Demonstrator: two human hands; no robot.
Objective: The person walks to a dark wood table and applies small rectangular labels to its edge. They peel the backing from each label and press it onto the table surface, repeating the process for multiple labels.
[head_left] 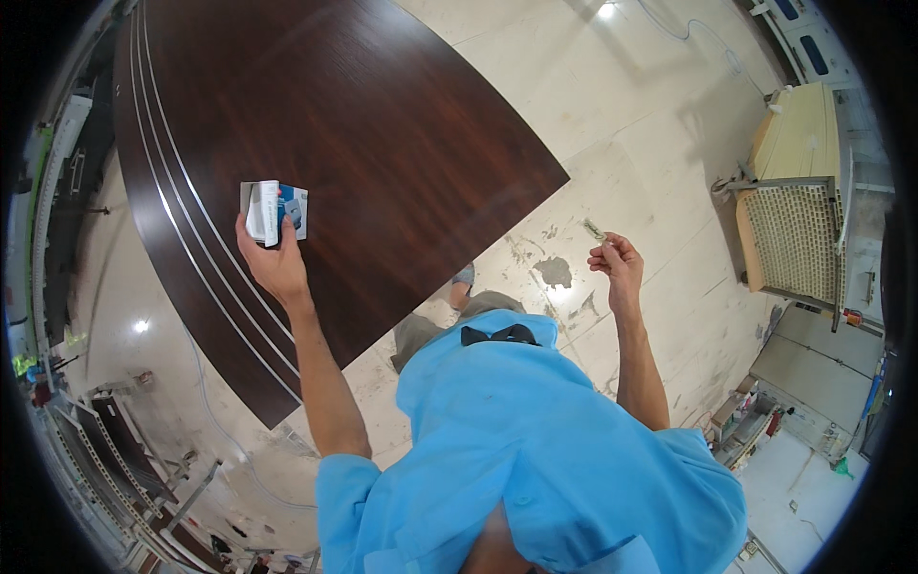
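Observation:
My left hand is closed around a white-and-blue box, which seems to have a flap standing out on its right side. It is held over the dark brown wood panel, near three silvery lines that run along the panel's left side. Whether the box touches the panel, I cannot tell. Out to the right, above the floor, my right hand pinches a small pale green-yellow strip between thumb and fingers. The strip is too small to name exactly.
The pale tiled floor shows worn patches and scuffs. A rack with a perforated panel and cream boards stands at the right. Metal racking fills the lower left, and a thin hose crosses the floor near the panel.

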